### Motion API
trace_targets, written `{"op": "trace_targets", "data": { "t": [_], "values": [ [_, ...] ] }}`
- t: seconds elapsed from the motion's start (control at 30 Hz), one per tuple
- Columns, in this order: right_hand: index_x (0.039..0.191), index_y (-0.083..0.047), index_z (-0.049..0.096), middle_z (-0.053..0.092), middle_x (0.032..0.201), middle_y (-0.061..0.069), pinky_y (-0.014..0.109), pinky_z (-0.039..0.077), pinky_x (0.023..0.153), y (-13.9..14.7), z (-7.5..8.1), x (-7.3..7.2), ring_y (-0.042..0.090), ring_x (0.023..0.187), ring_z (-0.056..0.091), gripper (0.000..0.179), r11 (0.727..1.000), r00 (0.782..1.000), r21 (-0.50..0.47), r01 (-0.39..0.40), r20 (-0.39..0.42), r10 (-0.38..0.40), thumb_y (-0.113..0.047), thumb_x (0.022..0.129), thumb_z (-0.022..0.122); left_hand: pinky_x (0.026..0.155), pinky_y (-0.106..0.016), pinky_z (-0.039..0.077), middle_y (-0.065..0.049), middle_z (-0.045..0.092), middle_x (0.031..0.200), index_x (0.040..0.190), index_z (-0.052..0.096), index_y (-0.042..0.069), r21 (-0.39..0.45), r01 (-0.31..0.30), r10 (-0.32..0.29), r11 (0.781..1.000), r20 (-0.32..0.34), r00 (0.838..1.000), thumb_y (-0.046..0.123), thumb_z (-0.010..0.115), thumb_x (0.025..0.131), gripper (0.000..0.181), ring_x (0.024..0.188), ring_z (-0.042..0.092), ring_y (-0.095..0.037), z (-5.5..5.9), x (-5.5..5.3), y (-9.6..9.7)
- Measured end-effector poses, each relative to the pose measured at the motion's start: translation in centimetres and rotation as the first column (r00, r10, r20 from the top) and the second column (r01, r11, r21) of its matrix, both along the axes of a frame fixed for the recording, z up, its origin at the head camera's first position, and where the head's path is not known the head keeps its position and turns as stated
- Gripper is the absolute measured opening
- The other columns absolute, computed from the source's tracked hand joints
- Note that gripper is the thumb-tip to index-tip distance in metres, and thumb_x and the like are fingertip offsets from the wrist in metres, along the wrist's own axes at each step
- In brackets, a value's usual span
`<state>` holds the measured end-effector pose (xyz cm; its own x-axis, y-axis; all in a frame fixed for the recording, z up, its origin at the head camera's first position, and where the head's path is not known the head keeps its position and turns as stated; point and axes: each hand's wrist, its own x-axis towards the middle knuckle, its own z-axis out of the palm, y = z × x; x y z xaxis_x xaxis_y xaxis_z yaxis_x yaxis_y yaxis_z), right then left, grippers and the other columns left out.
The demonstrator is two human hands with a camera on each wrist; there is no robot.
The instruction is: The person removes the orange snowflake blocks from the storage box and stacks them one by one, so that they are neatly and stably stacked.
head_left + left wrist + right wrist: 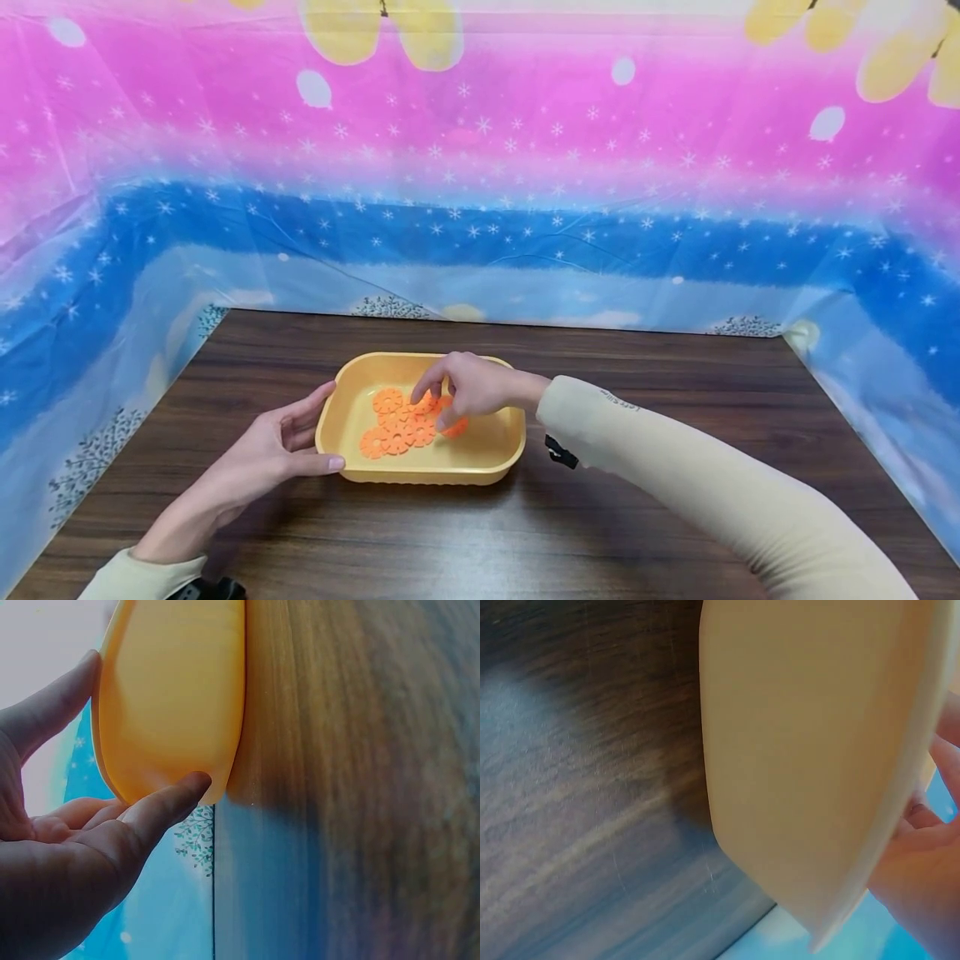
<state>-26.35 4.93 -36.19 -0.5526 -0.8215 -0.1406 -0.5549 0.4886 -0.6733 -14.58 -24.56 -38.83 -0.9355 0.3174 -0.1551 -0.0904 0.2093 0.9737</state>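
Note:
A shallow yellow plastic tray (pixel 360 475) sits on the table, with several orange notched discs (pixel 397 437), some overlapping, in its left and middle part. My left hand (pixel 266 446) holds the tray's left end, thumb on the front corner and fingers at the back-left edge; the left wrist view shows the fingertips against the tray's wall (pixel 176 690). Over the tray, my right hand (pixel 476 383) reaches down among the discs, index finger and thumb spread apart. In the right wrist view the tray's wall (pixel 802 750) hides its fingertips.
The tray stands on a dark wood-grain table (pixel 637 500). Behind it and along both sides hangs a pink and blue printed cloth (pixel 525 150). A black strap (pixel 561 452) shows under the right sleeve.

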Motion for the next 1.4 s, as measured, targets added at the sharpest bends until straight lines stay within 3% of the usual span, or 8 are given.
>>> {"op": "trace_targets", "data": {
  "t": [0.23,0.53,0.7,1.4],
  "values": [
    [0.123,-0.006,0.078,0.071,0.113,0.011,0.028,0.047,0.081,-0.4,-0.9,0.0,0.034,0.103,0.06,0.043,1.0,1.0,0.0,-0.008,-0.011,0.008,0.0,0.083,0.089,0.098,-0.031,0.053,-0.021,0.016,0.173,0.17,0.016,0.007,-0.004,0.001,-0.001,1.0,0.002,1.0,0.007,0.085,0.09,0.105,0.149,0.035,-0.043,-0.1,0.0,0.0],
    [0.12,-0.008,0.08,0.071,0.108,0.008,0.026,0.048,0.084,-1.0,-1.5,-0.3,0.028,0.098,0.06,0.044,1.0,0.999,0.01,-0.01,-0.035,0.011,-0.001,0.078,0.093,0.098,-0.032,0.053,-0.02,0.016,0.173,0.17,0.016,0.008,0.001,0.004,-0.004,1.0,0.002,1.0,0.007,0.084,0.09,0.104,0.149,0.035,-0.043,-0.1,0.0,-0.1],
    [0.118,-0.01,0.081,0.069,0.104,0.005,0.025,0.046,0.083,-1.3,-1.9,-0.4,0.021,0.095,0.058,0.041,0.999,0.998,0.041,-0.014,-0.063,0.017,-0.003,0.079,0.093,0.098,-0.031,0.053,-0.021,0.016,0.173,0.169,0.017,0.007,0.007,0.006,-0.006,1.0,-0.003,1.0,0.007,0.084,0.09,0.104,0.149,0.035,-0.042,-0.1,0.0,-0.1],
    [0.114,-0.012,0.082,0.066,0.099,0.006,0.025,0.043,0.08,-1.6,-2.5,-0.2,0.017,0.09,0.053,0.035,0.997,0.993,0.08,-0.014,-0.114,0.023,-0.002,0.081,0.09,0.097,-0.03,0.053,-0.021,0.014,0.173,0.169,0.015,0.006,0.019,0.008,-0.008,1.0,0.001,1.0,0.007,0.083,0.091,0.104,0.149,0.033,-0.043,0.0,0.1,-0.1]
  ]
}}
